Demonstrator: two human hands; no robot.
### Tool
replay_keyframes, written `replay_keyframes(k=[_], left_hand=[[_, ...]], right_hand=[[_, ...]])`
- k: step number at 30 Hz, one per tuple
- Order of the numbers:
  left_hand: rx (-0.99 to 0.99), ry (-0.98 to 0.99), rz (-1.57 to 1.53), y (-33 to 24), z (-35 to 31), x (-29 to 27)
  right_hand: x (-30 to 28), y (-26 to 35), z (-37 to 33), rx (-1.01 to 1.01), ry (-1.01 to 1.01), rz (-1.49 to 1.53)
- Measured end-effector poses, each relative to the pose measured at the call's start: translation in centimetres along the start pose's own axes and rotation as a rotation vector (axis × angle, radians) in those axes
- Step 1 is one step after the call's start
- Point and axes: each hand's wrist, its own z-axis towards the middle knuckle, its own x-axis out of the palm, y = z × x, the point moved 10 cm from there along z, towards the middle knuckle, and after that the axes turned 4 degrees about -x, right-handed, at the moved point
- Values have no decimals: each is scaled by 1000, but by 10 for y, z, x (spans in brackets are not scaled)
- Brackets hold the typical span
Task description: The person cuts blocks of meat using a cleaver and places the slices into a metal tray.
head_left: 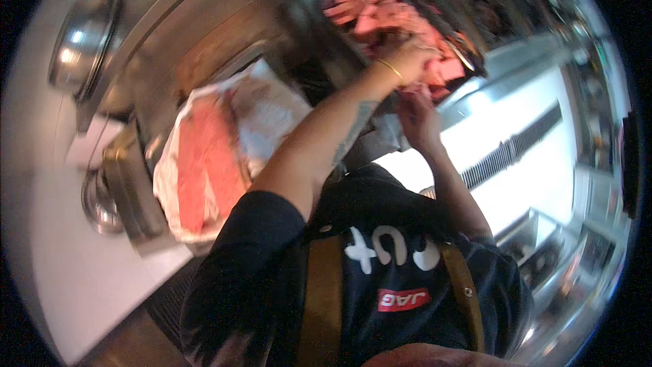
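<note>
Nearest: dark shirt (234, 278), brown straps (322, 299). Left of the body, a long pink slab (200, 163) lies on white paper (166, 187), a pale, bluish patch beside it. Fish or meat — cannot tell.

Further out, the right hand (421, 121) is at the tray's near edge, fingers turned up toward the pink pieces. The left hand (413, 58), yellow band (388, 69) at the wrist, reaches in over them, fingers bent down. Both blurred; cannot tell how far the fingers open or whether either grips a piece.

Tray (447, 22) holds a good heap of pieces (380, 17), loosely piled. Judged from this, the work looks part-done — plenty already in pieces, the slab seemingly in one length and left over. No knife made out.

Far left: steel pot (81, 44).
</note>
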Motion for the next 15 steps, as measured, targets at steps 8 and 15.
replay_keyframes(k=[8, 15], left_hand=[[-779, -549, -222, 175, -253, -150], [-853, -167, 13, 217, -410, -206]], right_hand=[[7, -14, -10, 147, 140, 55], [58, 11, 14, 115, 256, 197]])
